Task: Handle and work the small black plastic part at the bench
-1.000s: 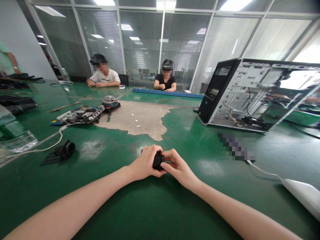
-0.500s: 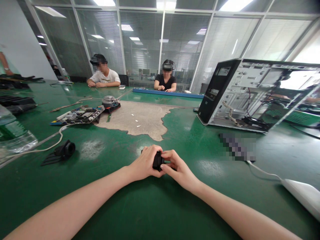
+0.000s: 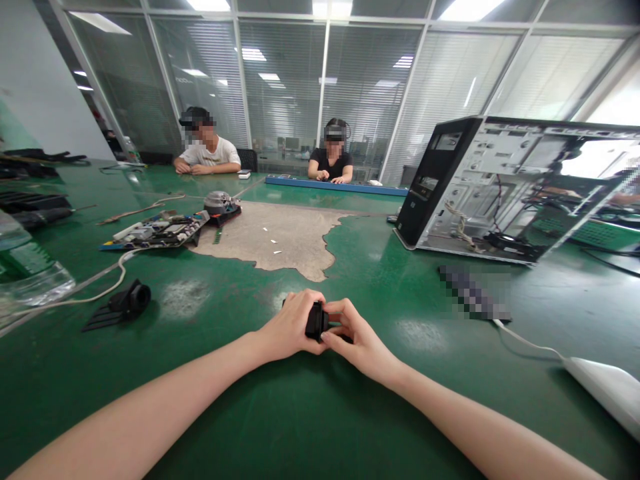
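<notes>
A small black boxy part [image 3: 315, 321] is between my two hands, just above or on the green table [image 3: 320, 420]; its exact kind does not show. My left hand [image 3: 293, 327] is closed around its left side, with the back of the hand covering much of it. From the right, my right hand [image 3: 357, 337] pinches the part's right end between thumb and fingers. To the left on the table lies a black plastic piece [image 3: 131, 303] with a round opening and flat slats.
An open computer case [image 3: 425, 187] stands at the right. At the left are a circuit board [image 3: 170, 230], a cooler [image 3: 223, 205] and a water bottle [image 3: 30, 260]. A blurred-out dark device [image 3: 470, 293] trails a white cable. Two people sit across the table.
Both hands keep nearly the same place and grip on the black part. My right thumb and fingers have shifted very slightly.
</notes>
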`<state>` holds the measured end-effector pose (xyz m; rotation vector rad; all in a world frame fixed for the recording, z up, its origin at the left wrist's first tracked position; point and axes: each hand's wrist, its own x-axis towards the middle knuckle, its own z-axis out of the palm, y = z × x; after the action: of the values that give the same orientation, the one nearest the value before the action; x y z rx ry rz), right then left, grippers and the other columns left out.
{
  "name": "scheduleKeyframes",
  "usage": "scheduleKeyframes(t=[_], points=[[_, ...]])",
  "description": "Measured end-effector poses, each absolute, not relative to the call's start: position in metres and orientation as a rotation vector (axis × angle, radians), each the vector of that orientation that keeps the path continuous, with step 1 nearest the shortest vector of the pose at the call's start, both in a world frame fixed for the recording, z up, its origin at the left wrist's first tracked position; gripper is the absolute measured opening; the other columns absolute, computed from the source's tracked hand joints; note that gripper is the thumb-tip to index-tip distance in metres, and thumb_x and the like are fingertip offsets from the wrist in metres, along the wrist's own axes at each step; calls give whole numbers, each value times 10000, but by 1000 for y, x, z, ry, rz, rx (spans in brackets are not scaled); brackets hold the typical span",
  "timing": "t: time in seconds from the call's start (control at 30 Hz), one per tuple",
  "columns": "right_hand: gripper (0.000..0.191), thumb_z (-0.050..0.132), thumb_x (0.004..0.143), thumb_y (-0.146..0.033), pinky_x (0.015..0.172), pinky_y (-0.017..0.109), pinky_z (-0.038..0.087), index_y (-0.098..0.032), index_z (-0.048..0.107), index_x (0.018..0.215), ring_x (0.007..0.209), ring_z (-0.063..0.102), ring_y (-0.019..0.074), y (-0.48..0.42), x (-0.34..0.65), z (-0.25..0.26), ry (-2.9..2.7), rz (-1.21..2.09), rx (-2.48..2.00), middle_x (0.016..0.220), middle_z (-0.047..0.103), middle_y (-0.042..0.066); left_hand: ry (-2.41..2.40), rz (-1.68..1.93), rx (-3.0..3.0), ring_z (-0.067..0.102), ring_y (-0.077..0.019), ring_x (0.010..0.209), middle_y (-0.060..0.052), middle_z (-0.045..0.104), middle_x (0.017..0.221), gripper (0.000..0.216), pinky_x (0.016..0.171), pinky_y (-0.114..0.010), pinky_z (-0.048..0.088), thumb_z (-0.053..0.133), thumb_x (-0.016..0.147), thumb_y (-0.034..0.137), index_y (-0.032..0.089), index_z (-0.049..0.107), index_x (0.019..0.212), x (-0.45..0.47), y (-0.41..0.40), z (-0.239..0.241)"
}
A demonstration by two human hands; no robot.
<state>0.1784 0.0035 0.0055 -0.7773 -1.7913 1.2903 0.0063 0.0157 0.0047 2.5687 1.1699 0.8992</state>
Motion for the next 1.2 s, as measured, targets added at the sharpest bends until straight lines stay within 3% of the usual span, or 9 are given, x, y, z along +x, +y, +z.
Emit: scheduleKeyframes(t=[0.23,0.4,0.57,0.8,0.97,1.2], points=[[203,545,786,-255,704,279,509,-222,428,949,964,529,165,5,177,4,-1747,1327,-797,968,503,33,1162,908,2546,491,-217,872,-50,492,1002,555,781,-362,356,641,601,316,206,339,1053,7,16,5],[294,548,783,-236,765,312,496,-216,407,1040,980,525,167,4,177,7,-1752,1335,-842,1042,500,58,1161,903,2561,485,-216,875,-52,487,1004,556,780,-359,355,641,608,329,200,337,1055,7,16,5],[231,567,776,-234,818,317,472,-217,417,950,946,548,148,3,177,7,-1746,1373,-767,951,530,19,1164,885,2582,485,-222,887,-54,486,1000,548,783,-362,349,631,616,308,193,328,1058,6,16,5],[188,548,788,-284,691,271,503,-222,423,916,876,554,144,4,176,5,-1709,1365,-794,909,512,13,1152,885,2554,491,-222,887,-54,491,1014,547,783,-364,348,640,620,338,207,333,1054,6,16,6],[277,558,778,-278,765,312,499,-224,426,1015,932,535,155,5,176,7,-1717,1360,-824,1030,494,45,1165,894,2546,493,-225,879,-57,491,1017,552,779,-363,352,642,613,337,208,338,1056,6,16,5],[219,581,766,-232,859,327,456,-225,430,925,954,537,144,4,177,6,-1746,1378,-737,942,514,6,1156,881,2572,491,-224,886,-53,493,1001,545,786,-361,344,620,616,291,202,323,1065,5,16,5]])
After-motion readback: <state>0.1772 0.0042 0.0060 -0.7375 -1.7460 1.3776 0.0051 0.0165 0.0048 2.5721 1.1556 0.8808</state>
